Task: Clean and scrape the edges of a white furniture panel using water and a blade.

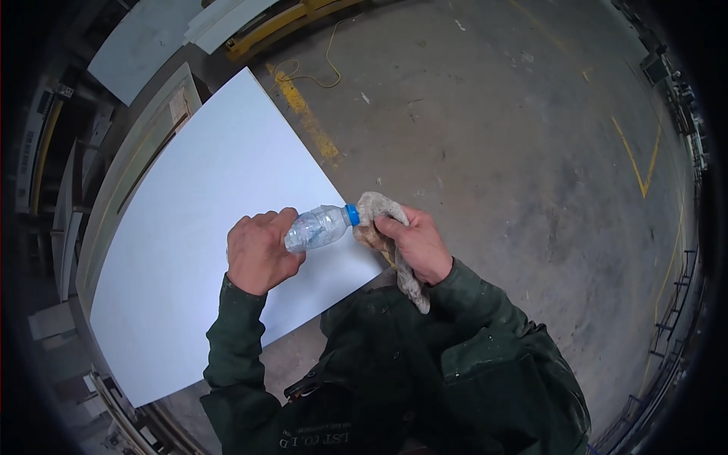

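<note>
Over on the left, there's the broad white panel (182, 220), lying flat and running off toward the far side. Above it, the left hand (262, 252) has its fingers and thumb closed round the base end of a clear plastic bottle (318, 227). And here's the relation that counts: the bottle points out of that grip to the right, its long axis running across the body, between the two hands, the cap end angled slightly farther away. The base end belongs to the left hand, clearly the nearer one; the right hand stands off past the other end. Next along comes the blue cap (352, 214), right at the edge of a bunched, stained cloth (377, 203); pressed on it or just beside it, I can't tell from here. Then the right hand (422, 244), pinching that cloth between thumb and fingers, a loose tail hanging down on the near side. Farther right, grey concrete floor (531, 182) and, well off, a yellow painted V (644, 189).
</note>
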A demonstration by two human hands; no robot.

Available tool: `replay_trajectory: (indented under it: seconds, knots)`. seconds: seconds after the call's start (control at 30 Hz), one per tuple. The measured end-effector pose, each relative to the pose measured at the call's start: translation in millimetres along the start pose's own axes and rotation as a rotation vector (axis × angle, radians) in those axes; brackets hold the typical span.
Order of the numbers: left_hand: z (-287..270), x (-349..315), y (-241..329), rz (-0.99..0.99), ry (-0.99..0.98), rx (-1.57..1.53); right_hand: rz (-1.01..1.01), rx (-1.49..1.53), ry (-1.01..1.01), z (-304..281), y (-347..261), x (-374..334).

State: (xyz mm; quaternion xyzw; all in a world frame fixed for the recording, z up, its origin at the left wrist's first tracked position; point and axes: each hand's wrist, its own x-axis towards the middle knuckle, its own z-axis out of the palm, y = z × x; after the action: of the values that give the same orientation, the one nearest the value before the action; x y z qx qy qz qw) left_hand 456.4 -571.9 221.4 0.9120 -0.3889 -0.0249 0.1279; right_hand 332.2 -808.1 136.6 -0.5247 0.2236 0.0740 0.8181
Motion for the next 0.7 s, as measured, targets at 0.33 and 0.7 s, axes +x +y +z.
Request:
replay_trajectory:
  seconds: [0.33, 0.7]
  knots:
    - [4.0, 42.5, 43.1, -0.039, -0.066, 0.214, 0.093, 0.230, -0.144, -32.9, -38.4, 17.3]
    - [3.0, 43.3, 51.1, -0.088, -0.096, 0.239, 0.197, 0.369, -0.266, -48.7, -44.6, 31.1]
